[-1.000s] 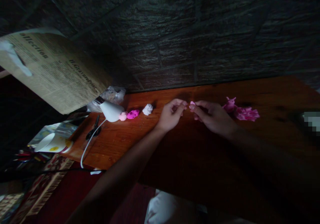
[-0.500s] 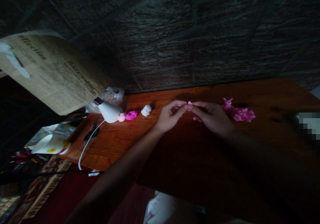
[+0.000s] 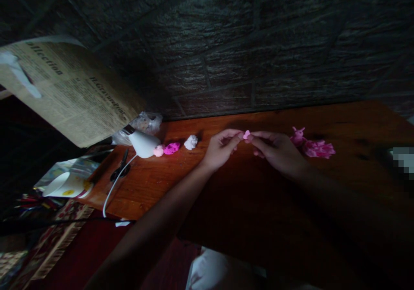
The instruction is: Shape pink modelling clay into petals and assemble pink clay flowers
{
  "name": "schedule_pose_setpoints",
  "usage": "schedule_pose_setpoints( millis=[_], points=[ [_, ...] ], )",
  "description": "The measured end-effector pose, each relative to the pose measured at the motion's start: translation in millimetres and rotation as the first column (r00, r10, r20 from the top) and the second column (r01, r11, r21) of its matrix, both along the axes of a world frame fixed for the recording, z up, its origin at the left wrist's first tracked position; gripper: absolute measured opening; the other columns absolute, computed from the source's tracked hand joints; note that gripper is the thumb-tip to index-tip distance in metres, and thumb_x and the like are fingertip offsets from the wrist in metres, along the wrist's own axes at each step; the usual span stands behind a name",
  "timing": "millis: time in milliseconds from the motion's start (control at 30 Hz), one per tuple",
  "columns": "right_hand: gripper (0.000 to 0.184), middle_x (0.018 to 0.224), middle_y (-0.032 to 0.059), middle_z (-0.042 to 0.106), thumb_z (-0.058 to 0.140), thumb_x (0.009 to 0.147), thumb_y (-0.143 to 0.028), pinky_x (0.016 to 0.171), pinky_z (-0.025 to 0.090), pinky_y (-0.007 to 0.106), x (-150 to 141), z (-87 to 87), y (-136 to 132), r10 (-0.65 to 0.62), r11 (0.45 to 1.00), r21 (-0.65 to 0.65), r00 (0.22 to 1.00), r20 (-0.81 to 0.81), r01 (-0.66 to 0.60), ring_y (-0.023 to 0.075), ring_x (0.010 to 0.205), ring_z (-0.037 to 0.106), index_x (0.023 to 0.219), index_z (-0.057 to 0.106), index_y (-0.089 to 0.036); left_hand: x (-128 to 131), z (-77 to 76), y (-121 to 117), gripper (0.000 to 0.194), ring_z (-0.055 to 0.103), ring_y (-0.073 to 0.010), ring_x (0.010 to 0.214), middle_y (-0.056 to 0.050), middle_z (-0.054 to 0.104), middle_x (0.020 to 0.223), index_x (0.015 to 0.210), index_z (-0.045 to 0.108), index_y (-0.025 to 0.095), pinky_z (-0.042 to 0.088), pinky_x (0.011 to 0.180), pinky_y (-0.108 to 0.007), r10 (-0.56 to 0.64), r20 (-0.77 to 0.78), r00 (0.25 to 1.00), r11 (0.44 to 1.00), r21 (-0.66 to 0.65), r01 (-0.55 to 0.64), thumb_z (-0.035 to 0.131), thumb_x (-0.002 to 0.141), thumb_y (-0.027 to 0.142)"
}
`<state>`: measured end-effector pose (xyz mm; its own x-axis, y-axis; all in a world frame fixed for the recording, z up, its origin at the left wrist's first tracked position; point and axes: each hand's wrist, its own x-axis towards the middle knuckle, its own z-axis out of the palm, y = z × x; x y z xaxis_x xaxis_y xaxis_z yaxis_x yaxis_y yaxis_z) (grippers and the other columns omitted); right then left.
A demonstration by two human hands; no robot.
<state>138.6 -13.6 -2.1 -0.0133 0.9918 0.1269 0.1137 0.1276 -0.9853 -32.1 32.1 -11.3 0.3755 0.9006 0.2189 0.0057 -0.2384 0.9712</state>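
A small flat piece of pink modelling clay is pinched between the fingertips of my left hand and my right hand, just above the wooden table. Both hands are closed, thumbs against forefingers. To the left lie a white lump of clay, a bright magenta lump and a pale pink lump. Just beyond my right hand, a pink clay figure with small points on top sits beside a frilled pink clay piece.
A lamp with a white base and printed paper shade stands at the left; its white cord crosses the table. Nearby are black scissors, a paper cup and a clear plastic bag. A dark stone-patterned wall rises behind.
My hands came together, so the pink clay piece that was in my right fingertips is now held between both hands. It shows a little more above the fingers than half a second ago.
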Motion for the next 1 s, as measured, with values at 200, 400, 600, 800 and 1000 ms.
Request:
schedule_pose_setpoints(
  millis=[200, 400, 600, 800, 1000],
  points=[
    [0.047, 0.063, 0.0007, 0.067, 0.069, 0.082, -0.061, 0.058, 0.046, 0.029, 3, 0.0, 0, 0.023, 1.000, 0.017, 0.995, 0.100, -0.025, 0.0147, 0.057, 0.058, 0.099, 0.080, -0.019, 0, -0.8, 0, 0.027, 0.048, -0.0061, 0.056, 0.001, 0.064, 0.071, 0.096, 0.073, 0.016, 0.038, 0.052, -0.021, -0.043, -0.023, 0.999, 0.999, -0.030, 0.042, 0.072, 0.085, 0.041],
    [0.045, 0.073, 0.0031, 0.073, 0.072, 0.079, -0.061, 0.059, 0.049, 0.030, 1, 2.7, -2, 0.008, 1.000, 0.003, 0.997, 0.083, -0.008, 0.0148, 0.058, 0.060, 0.096, 0.080, -0.020, -1, -1.7, 1, 0.029, 0.048, -0.0066, 0.057, 0.000, 0.065, 0.074, 0.093, 0.072, 0.017, 0.038, 0.052, -0.021, -0.038, -0.041, 0.998, 0.999, 0.017, 0.039, 0.073, 0.084, 0.044],
    [0.031, 0.092, 0.0081, 0.077, 0.064, 0.090, -0.049, 0.061, 0.052, 0.033, 10, 0.5, 3, -0.186, 0.983, 0.036, 0.973, 0.138, 0.182, 0.0189, 0.065, 0.067, 0.096, 0.077, -0.022, -1, -2.4, 5, 0.032, 0.046, -0.0064, 0.054, 0.004, 0.055, 0.063, 0.088, 0.066, 0.016, 0.037, 0.050, -0.020, 0.019, -0.051, 0.998, 0.999, 0.036, -0.017, 0.070, 0.087, 0.048],
    [0.017, 0.101, 0.0118, 0.076, 0.065, 0.088, -0.032, 0.084, 0.053, 0.045, 16, -17.7, 16, -0.254, 0.953, 0.287, 0.780, 0.572, 0.100, 0.0305, 0.092, 0.070, 0.097, 0.077, -0.024, -6, -4.8, 10, 0.033, 0.043, -0.0070, 0.052, 0.005, 0.050, 0.059, 0.086, 0.063, 0.016, 0.037, 0.050, -0.020, 0.040, -0.154, 0.987, 0.999, 0.036, -0.035, 0.062, 0.093, 0.048],
    [0.018, 0.099, 0.0113, 0.075, 0.059, 0.090, -0.024, 0.085, 0.052, 0.044, 13, -18.1, 20, -0.240, 0.955, 0.293, 0.693, 0.680, 0.043, 0.0302, 0.093, 0.070, 0.086, 0.077, -0.023, -8, -11.3, 13, 0.017, 0.056, -0.0093, 0.061, 0.000, 0.064, 0.071, 0.088, 0.064, 0.014, 0.045, 0.062, -0.022, 0.109, -0.215, 0.971, 0.988, 0.131, -0.082, 0.066, 0.092, 0.031]
  ],
)
